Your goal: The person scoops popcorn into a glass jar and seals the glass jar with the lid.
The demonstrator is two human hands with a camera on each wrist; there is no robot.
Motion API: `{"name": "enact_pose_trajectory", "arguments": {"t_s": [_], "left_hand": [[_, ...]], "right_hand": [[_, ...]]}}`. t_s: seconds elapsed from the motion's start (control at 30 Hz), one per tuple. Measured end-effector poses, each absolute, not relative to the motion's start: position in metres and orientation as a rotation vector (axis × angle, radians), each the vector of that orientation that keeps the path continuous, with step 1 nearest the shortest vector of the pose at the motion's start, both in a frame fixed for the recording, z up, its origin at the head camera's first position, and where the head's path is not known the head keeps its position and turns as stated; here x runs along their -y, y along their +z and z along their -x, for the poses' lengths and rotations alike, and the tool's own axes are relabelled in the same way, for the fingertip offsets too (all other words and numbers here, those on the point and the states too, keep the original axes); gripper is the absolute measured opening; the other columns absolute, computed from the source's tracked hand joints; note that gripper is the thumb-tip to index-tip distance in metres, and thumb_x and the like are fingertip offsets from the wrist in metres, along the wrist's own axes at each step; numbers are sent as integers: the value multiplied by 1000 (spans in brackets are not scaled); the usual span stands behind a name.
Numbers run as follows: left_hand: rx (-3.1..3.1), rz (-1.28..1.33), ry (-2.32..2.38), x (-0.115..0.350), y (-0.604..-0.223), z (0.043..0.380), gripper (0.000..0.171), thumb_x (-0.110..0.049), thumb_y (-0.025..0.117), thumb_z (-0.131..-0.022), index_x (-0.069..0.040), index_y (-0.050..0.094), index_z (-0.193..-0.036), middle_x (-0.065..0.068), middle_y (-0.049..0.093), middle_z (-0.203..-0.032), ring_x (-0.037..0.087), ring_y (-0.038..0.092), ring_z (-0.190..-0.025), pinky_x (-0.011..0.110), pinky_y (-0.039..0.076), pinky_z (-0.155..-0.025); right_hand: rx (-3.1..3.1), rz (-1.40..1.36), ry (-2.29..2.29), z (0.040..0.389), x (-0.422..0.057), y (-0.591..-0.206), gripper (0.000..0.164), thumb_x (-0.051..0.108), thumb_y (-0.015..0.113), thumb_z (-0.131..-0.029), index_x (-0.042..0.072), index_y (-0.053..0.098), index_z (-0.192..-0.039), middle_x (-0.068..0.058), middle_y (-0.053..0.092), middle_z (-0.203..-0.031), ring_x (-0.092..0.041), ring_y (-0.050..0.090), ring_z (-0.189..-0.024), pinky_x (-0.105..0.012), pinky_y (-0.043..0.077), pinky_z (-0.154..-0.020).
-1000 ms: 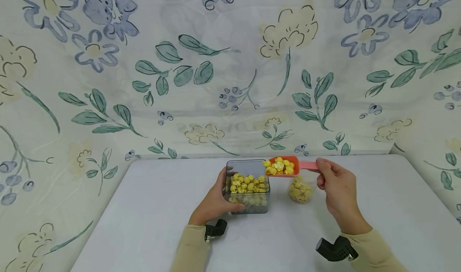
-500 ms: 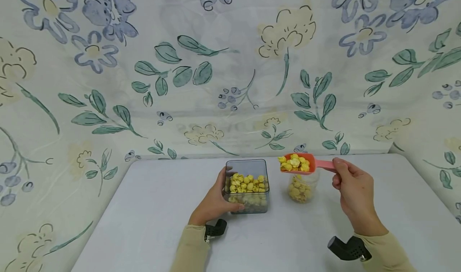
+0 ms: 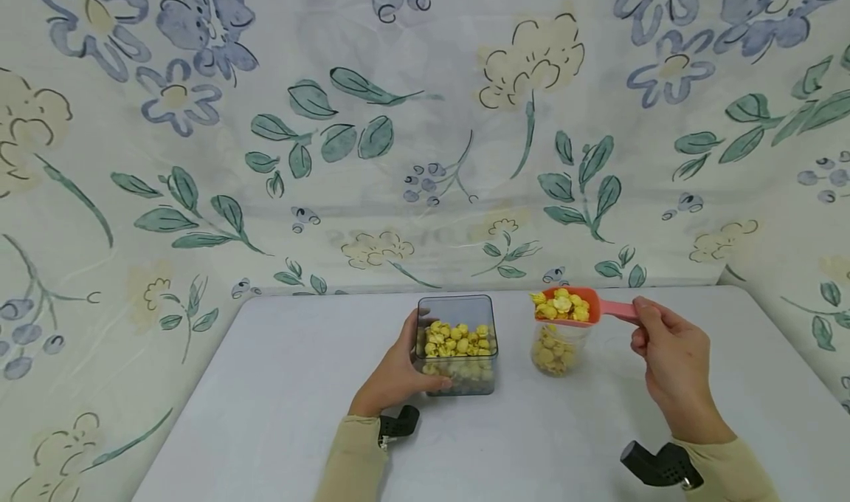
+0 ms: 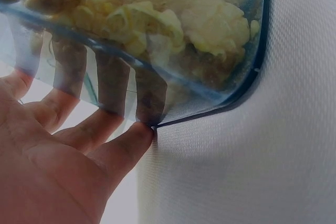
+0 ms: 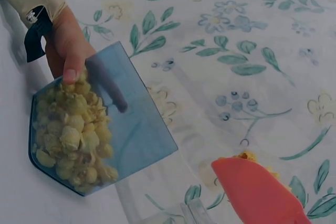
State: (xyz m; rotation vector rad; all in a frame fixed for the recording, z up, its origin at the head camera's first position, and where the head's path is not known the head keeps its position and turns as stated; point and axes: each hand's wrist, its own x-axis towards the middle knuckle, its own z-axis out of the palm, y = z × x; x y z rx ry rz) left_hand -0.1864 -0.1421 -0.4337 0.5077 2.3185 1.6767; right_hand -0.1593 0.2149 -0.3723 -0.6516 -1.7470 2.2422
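Observation:
My left hand (image 3: 392,376) grips a clear grey-blue plastic box (image 3: 458,308) by its left side, thumb across the front. Popcorn (image 3: 458,342) fills the lower part of this box. In the left wrist view, fingers (image 4: 123,148) lie against its wall. My right hand (image 3: 677,373) pinches the pink handle of a red scoop (image 3: 593,308) heaped with popcorn. The scoop is level, right above a small clear jar (image 3: 575,339) that holds popcorn too. In the right wrist view, the underside of the scoop (image 5: 257,187) shows at bottom right.
The box and jar stand on a white table (image 3: 279,384), the jar a little to the right of the box. Behind the table hangs a floral cloth (image 3: 432,155), which also rises at both sides. A black device (image 3: 662,463) is strapped to each wrist.
My right hand has carried the loaded scoop to the right, from beside the box's rim to above the jar. The left hand and the box have stayed in place.

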Motion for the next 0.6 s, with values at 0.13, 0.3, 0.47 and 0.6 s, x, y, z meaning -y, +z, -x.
{"name": "enact_pose_trajectory", "arguments": {"t_s": [0.13,0.3,0.47,0.6], "left_hand": [[-2323,-504,1677,141,-434,186,112,-18,84,-68,-25,5,-148,2,26,-148,20,30,-133,41,37,-99],[-2326,-503,1674,141,-434,186,112,-19,84,-68,-26,5,-148,1,27,-148,19,30,-133,40,39,-98],[-2320,-512,1685,141,-434,186,112,-18,83,-68,-25,5,-148,1,26,-148,20,30,-133,40,40,-97],[-2319,-505,1686,141,-433,186,112,-18,84,-68,-25,5,-148,1,26,-149,21,29,-134,40,39,-98]], "right_hand": [[1715,643,2245,158,-220,-373,41,34,67,-82,6,63,-112,0,59,-81,-10,48,-56,-14,47,-54],[1682,636,2239,157,-227,-373,31,34,69,-80,12,67,-101,0,61,-78,-10,48,-55,-15,47,-54],[1697,651,2220,156,-233,-373,31,36,69,-80,13,67,-101,1,61,-79,-9,49,-55,-14,48,-54],[1690,637,2230,156,-237,-374,27,35,69,-80,14,68,-98,1,62,-78,-9,49,-55,-14,48,-54]]}}
